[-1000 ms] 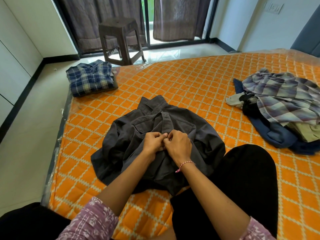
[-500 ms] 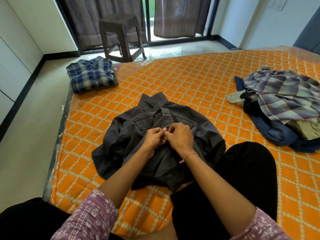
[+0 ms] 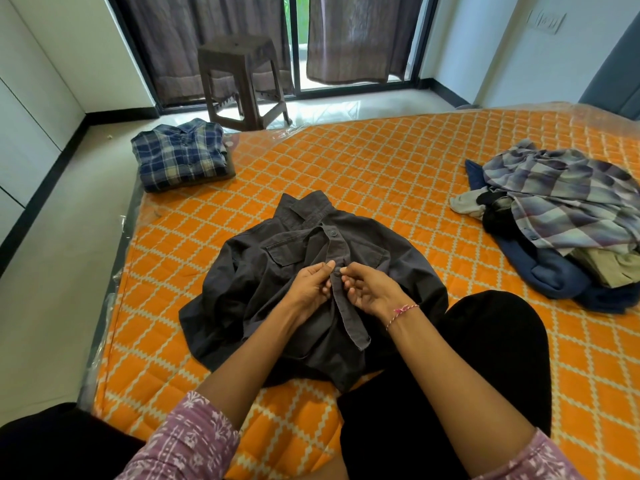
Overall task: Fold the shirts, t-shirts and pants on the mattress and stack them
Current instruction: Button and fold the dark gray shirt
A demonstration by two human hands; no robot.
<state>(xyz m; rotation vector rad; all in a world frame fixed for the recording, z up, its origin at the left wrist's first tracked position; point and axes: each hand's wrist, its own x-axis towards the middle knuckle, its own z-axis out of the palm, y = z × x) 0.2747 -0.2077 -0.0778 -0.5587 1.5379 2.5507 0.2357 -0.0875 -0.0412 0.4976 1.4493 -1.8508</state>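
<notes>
Head view: both hands, left hand [image 3: 311, 289] and right hand [image 3: 369, 289], pinch the dark shirt [image 3: 277, 271] placket; one plaid shirt [image 3: 180, 155] folded, unfolded pile [image 3: 568, 216] waiting.

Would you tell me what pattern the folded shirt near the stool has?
A blue, white and beige plaid check on the folded shirt, clearest in the head view.

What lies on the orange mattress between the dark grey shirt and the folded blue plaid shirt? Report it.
Nothing visible: only bare orange quilted mattress separates the dark grey shirt from the folded blue plaid shirt. Both hands, left hand and right hand, pinch the grey shirt's button placket.
</notes>
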